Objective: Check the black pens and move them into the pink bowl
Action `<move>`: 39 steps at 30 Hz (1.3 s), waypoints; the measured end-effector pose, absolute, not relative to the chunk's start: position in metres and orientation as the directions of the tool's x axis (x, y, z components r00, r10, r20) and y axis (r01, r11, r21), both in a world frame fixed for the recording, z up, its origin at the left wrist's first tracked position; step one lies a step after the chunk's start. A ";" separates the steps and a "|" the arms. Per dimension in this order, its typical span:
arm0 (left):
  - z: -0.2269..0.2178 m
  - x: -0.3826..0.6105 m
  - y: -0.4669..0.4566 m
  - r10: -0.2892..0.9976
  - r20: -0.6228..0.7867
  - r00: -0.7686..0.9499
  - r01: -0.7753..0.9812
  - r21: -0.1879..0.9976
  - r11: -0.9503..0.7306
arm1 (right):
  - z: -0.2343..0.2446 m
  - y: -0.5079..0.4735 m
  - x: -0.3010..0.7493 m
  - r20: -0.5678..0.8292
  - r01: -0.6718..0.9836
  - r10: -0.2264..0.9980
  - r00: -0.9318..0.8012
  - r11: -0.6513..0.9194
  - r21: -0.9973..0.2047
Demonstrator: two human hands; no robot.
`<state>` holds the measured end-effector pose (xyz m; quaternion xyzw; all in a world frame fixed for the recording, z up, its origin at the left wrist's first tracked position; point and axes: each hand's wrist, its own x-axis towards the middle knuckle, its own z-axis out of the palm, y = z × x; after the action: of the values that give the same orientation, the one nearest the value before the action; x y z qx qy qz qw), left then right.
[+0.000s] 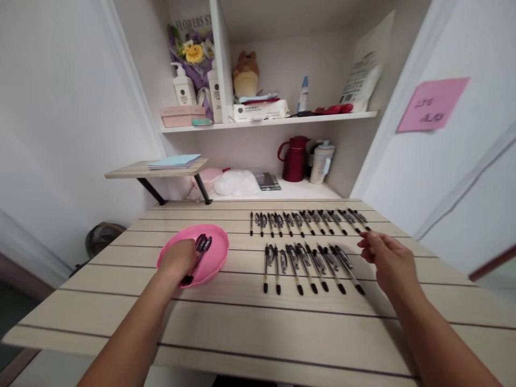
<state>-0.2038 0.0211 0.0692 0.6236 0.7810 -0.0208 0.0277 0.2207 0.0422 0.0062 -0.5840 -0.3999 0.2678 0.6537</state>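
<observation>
Two rows of pens (305,260) lie right of the bowl (220,250).

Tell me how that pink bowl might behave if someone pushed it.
The pink bowl looks thin-walled, so it's probably light and fairly stiff. Wide and low on the tabletop, it would likely slide rather than tip. The pens by the left hand might shift.

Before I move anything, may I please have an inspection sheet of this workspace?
Surface: slatted wooden table.
Working items: back row of pens, front row of pens; other pens lie in the pink bowl.
Clutter: blue-topped papers on the small raised stand.
Left hand: at the bowl, beside its pens; grip hidden.
Right hand: by the back row's right end; fingers near the last pen, contact unclear.
Cables: nothing seen.
Surroundings: red jug and pale tumbler behind the table; pink note at right.
</observation>
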 end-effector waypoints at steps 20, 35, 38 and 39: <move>0.028 0.000 -0.020 0.776 -0.274 0.569 0.108 0.960 0.259 | 0.013 0.000 0.197 0.210 0.857 0.958 0.198 -0.065 -0.511; 0.010 0.003 -0.023 0.868 -0.300 0.397 -0.190 0.898 0.397 | 0.018 0.009 0.207 0.242 0.886 0.949 0.204 -0.074 -0.457; 0.010 0.004 -0.025 0.855 -0.295 0.426 -0.161 0.906 0.392 | 0.003 0.028 0.217 0.236 0.926 0.945 0.228 -0.135 -0.352; 0.010 0.005 -0.026 0.850 -0.294 0.438 -0.149 0.908 0.391 | -0.002 0.032 0.216 0.231 0.931 0.947 0.223 -0.137 -0.338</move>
<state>0.0047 -0.0258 0.0098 0.4325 0.4048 0.3425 0.7293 0.2165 0.0315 -0.0016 -0.7536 -0.6232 0.0192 0.2082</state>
